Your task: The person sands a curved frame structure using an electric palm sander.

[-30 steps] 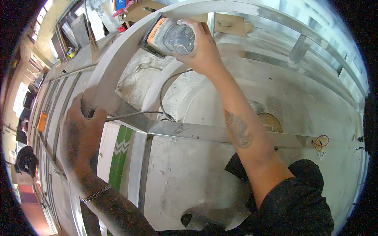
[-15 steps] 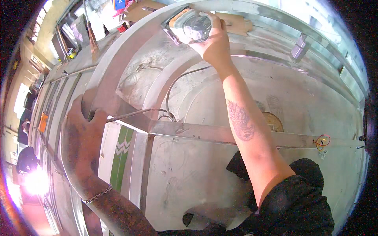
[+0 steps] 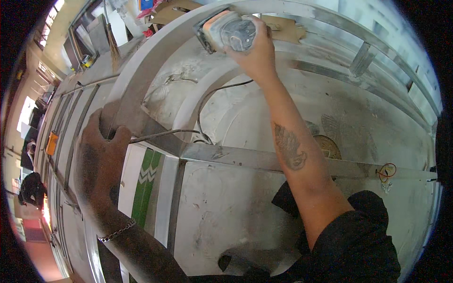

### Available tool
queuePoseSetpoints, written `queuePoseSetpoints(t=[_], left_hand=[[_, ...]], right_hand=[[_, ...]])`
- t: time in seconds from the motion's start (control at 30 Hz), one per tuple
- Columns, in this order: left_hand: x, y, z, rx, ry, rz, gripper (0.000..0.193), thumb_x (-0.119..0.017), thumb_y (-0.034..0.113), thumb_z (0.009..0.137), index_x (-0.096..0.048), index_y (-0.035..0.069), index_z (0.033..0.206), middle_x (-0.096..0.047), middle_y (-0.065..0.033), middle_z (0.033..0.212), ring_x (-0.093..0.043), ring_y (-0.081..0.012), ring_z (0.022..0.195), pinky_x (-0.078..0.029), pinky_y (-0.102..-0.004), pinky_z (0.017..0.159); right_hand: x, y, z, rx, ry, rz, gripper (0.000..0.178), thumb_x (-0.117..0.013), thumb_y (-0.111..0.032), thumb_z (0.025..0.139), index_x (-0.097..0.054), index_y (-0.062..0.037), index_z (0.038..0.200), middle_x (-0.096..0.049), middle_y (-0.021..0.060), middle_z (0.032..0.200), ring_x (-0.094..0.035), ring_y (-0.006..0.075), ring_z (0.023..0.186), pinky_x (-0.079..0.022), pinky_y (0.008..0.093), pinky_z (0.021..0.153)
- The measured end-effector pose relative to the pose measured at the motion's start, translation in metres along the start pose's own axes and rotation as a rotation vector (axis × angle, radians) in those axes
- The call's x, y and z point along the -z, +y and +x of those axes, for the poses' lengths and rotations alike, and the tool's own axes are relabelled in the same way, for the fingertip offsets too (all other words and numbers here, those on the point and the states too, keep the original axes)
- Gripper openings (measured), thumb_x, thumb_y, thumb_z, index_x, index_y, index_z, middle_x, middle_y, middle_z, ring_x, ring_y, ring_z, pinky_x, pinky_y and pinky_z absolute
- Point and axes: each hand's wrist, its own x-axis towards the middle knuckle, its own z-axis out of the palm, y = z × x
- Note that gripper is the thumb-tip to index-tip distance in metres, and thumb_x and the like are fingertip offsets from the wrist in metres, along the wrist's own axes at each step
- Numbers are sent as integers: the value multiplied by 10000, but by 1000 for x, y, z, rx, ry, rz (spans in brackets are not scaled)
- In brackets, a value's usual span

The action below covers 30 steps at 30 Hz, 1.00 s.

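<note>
A handheld power sander (image 3: 221, 33) with an orange-and-grey body is held by my right hand (image 3: 258, 59), whose fingers wrap round its rounded top. Its flat pad lies against the curved metal frame (image 3: 150, 52) near the top of the view. Lower left, my left hand (image 3: 100, 153) is closed round the same curved tube, thumb on the near side and fingertips partly hidden behind it. A dark cord (image 3: 163, 135) runs beside that hand, across the frame and toward the inner curved bar (image 3: 196, 101).
A straight crossbar (image 3: 231, 155) joins the frame, with thin coloured wires (image 3: 387, 172) at its right. Below my left hand is a green-and-white striped box (image 3: 144, 184). A broom (image 3: 112, 49), cardboard (image 3: 285, 29) and metal bars lie beyond. Another person (image 3: 33, 189) crouches far left.
The bright glare at the far left has shrunk to a small orange glow, and the pinkish light over the scene is gone. My hands and the sander have hardly moved.
</note>
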Motion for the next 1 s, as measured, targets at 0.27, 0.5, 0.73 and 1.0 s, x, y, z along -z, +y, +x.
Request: queuePoseSetpoints(t=[0.27,0.5,0.73,1.0], left_hand=[[-7,3,2,-6,-5,-91,629,-642,315,845,-607,-15,1379,-692,-288,1262,-672,-425,1193,-493,-491,1066],[-16,0,8,-39,-15,-160,627,-638,311,852,-602,-8,1390,-693,-280,1270,-669,-419,1200,-487,-491,1070],[-5,0,3,-19,-6,-115,618,-646,310,858,-606,-2,1390,-690,-279,1281,-668,-415,1207,-489,-484,1069],[-5,1,5,25,-37,-86,627,-657,312,860,-596,1,1400,-693,-276,1278,-666,-421,1211,-494,-487,1068]], right_hand=[[9,-24,-8,3,-144,114,881,-950,-179,623,-528,-136,1395,-604,211,1270,-586,426,1225,-521,490,1035],[13,-32,-15,41,-239,139,875,-939,-199,670,-509,-113,1427,-583,187,1335,-603,388,1229,-502,462,1058],[13,-56,-17,45,-269,238,874,-930,-114,620,-535,-164,1398,-582,189,1320,-574,424,1261,-523,484,1048],[13,-59,-19,65,-276,220,876,-918,-65,602,-545,-157,1390,-580,185,1319,-587,429,1252,-532,481,1039]])
